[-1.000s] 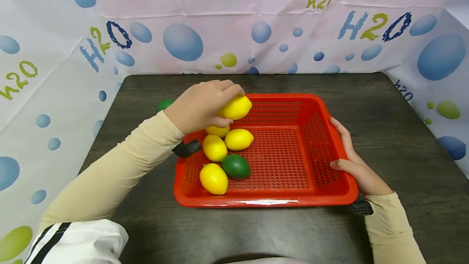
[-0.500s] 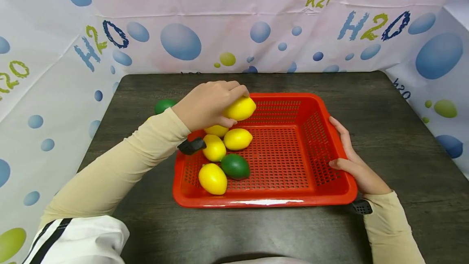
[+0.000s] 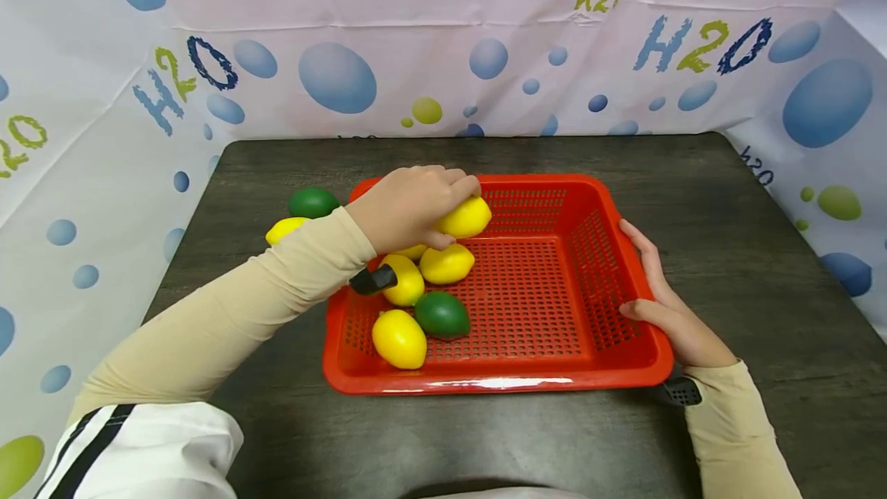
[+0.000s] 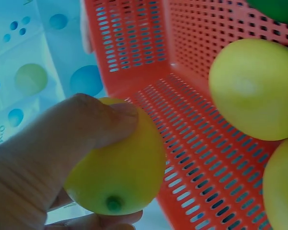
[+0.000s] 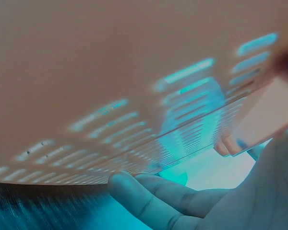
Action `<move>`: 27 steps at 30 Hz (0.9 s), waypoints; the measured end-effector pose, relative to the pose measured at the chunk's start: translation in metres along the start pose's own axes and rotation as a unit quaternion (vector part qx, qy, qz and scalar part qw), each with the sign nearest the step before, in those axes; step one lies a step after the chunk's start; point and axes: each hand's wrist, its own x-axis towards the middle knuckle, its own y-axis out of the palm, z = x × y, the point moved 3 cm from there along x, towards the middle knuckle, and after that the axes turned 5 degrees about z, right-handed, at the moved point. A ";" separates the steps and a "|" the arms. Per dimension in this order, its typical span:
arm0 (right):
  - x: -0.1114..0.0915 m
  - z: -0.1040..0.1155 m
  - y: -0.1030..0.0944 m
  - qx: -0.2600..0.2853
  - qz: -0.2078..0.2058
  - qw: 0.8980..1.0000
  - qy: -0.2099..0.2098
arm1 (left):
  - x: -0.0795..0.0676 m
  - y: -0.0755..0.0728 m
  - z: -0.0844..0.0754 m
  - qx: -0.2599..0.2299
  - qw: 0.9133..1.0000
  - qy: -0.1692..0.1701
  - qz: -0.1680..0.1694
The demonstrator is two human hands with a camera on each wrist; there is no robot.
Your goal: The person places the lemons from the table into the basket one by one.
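My left hand (image 3: 416, 206) grips a yellow lemon (image 3: 467, 216) above the left back part of a red plastic basket (image 3: 530, 291). In the left wrist view the thumb presses on that lemon (image 4: 125, 167), and its green-tipped end shows. Below the hand, several lemons (image 3: 446, 263) lie along the basket's left side, one partly hidden. A dark green lime-like fruit (image 3: 442, 315) lies among them. My right hand (image 3: 679, 326) holds the basket's right rim, thumb on the inner side and fingers outside. The right wrist view shows the slotted basket wall (image 5: 134, 120) close up.
Behind my left forearm, another green fruit (image 3: 313, 202) and a partly covered lemon (image 3: 284, 230) lie on the dark wooden table (image 3: 728, 199). A white sheet (image 3: 443, 29) with blue dots hangs around the back and sides.
My left hand has moved slightly right and toward me with the lemon, uncovering more of the fruit on the table behind it. The right hand keeps its hold on the basket.
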 end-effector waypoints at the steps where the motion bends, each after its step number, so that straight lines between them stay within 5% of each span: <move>1: -0.001 0.000 0.000 0.001 -0.001 1.000 0.001 | 0.001 0.002 0.000 0.000 1.000 0.002 0.004; 27: 0.000 0.000 0.000 0.020 0.003 1.000 0.012 | 0.038 0.031 -0.008 0.027 0.996 0.029 0.083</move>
